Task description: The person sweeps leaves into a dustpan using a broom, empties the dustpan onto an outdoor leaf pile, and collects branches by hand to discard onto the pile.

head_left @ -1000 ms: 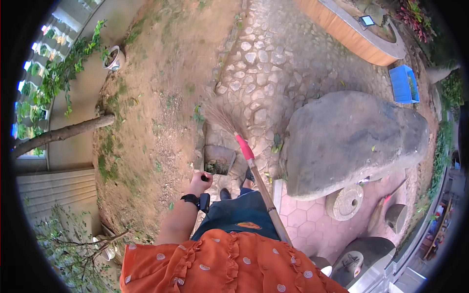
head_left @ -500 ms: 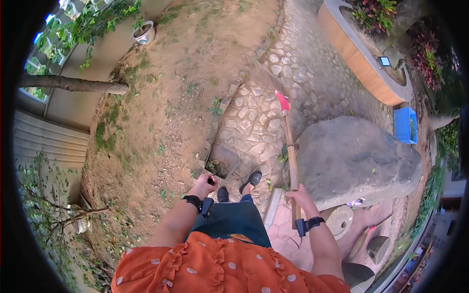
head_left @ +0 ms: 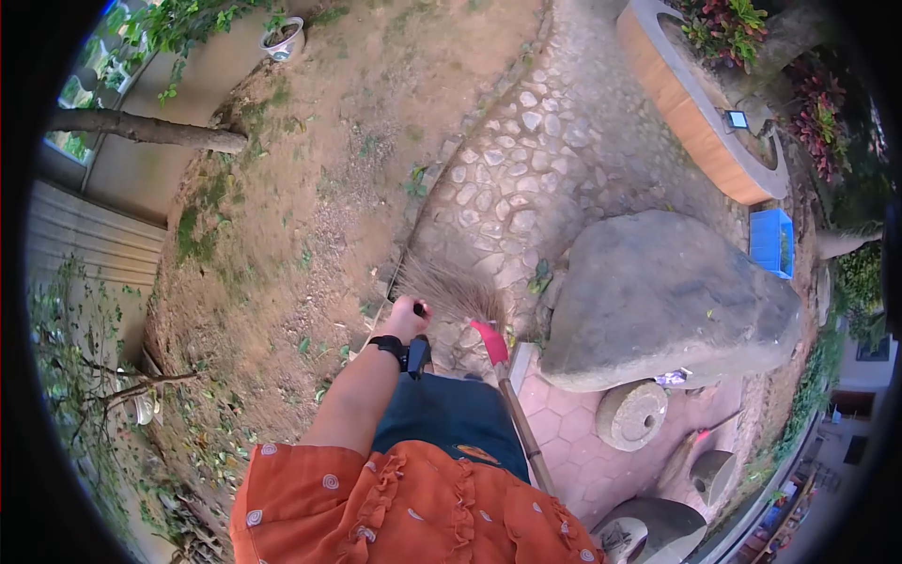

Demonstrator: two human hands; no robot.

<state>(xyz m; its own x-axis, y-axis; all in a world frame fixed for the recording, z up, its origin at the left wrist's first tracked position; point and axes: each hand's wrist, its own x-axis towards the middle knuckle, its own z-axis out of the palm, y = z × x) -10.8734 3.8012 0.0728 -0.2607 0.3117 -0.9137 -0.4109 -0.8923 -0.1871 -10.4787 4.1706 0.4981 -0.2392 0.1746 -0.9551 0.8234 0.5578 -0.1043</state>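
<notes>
My left hand [head_left: 407, 320] is closed around the dark end of a dustpan handle. Most of the dustpan itself is hidden under the bristles and my hand. A broom [head_left: 494, 346] with a red binding and a wooden stick lies slanted before my body, its brown twig bristles [head_left: 451, 287] fanned out just right of my left hand, over the dustpan's place. Its stick runs down to the right, past my orange shirt, and its far end is out of sight. My right hand is not in view.
To the right stands a large grey boulder [head_left: 672, 296], with a round stone wheel [head_left: 633, 415] below it on pink paving. A stone path [head_left: 526, 164] leads ahead beside bare soil [head_left: 310, 188]. Farther right are a blue crate [head_left: 771, 242] and a curved planter wall [head_left: 691, 113].
The broom has swung back toward my body, its bristles moving from the path ahead to beside my left hand. My right hand has left the view. My left hand has risen slightly.
</notes>
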